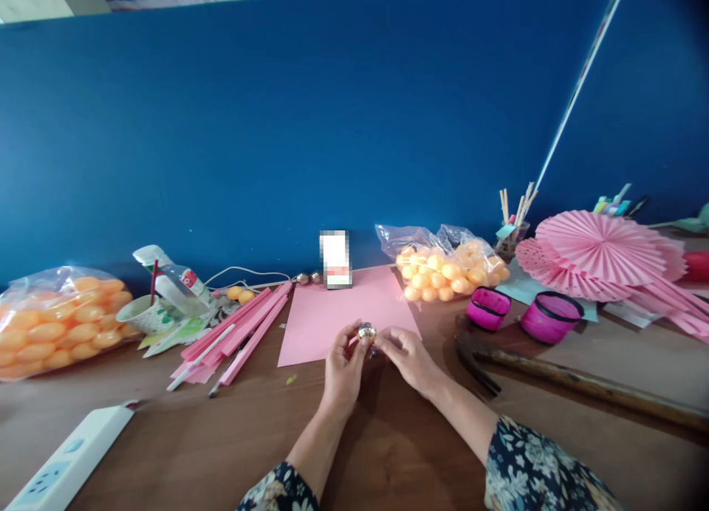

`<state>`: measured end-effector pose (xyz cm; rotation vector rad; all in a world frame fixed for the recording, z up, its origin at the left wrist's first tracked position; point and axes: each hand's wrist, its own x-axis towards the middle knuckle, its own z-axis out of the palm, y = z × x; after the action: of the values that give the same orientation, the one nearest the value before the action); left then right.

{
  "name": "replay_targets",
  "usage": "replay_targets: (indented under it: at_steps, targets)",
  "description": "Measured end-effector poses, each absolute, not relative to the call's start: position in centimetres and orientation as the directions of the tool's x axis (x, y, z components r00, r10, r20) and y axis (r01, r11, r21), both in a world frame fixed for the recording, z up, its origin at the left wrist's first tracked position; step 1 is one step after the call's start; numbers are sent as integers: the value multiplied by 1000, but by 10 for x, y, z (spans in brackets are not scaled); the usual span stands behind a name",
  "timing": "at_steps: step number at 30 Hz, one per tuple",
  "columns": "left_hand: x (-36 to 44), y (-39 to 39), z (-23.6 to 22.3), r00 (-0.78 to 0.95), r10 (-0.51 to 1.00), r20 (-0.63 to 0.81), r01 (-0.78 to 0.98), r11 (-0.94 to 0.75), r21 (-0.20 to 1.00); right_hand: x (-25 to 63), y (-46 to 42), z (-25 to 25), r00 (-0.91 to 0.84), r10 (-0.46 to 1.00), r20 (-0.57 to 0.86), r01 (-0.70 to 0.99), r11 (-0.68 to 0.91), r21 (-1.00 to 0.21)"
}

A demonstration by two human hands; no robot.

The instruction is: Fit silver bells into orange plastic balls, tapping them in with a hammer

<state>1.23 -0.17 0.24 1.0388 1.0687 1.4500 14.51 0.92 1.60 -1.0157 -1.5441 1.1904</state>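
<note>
A small shiny ball (366, 331), silver and gold, is pinched between the thumb and fingers of my left hand (344, 363). My right hand (407, 354) is closed in a pinch at the ball's right side. What its fingertips hold, if anything, is too small to make out. A bit of something shiny hangs just below the ball. Both hands are above the near edge of a pink paper sheet (337, 311) on the brown table (365, 459). Two similar shiny balls (309, 278) rest at the sheet's far left corner.
A phone (335, 260) stands behind the sheet. Bags of orange balls (437, 271) lie right and left (60, 326). Pink strips (238, 334), a bottle (188, 286) and a power strip (72, 452) are left. Rightward are a claw hammer (576, 382), magenta containers (551, 317) and pink fans (601, 249).
</note>
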Motion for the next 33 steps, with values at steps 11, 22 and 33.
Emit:
replay_targets:
  at_steps: [11,22,33]
  targets:
    - [14,-2,7,-154,983,98,-155,-121,980,145,10,14,-236,959,156,76,178,-981]
    - [16,-2,3,-188,978,86,-164,-117,979,141,13,5,-189,971,149,52,161,-986]
    - [15,-3,5,-184,979,82,-137,-109,985,140,13,5,-161,971,175,79,190,-979]
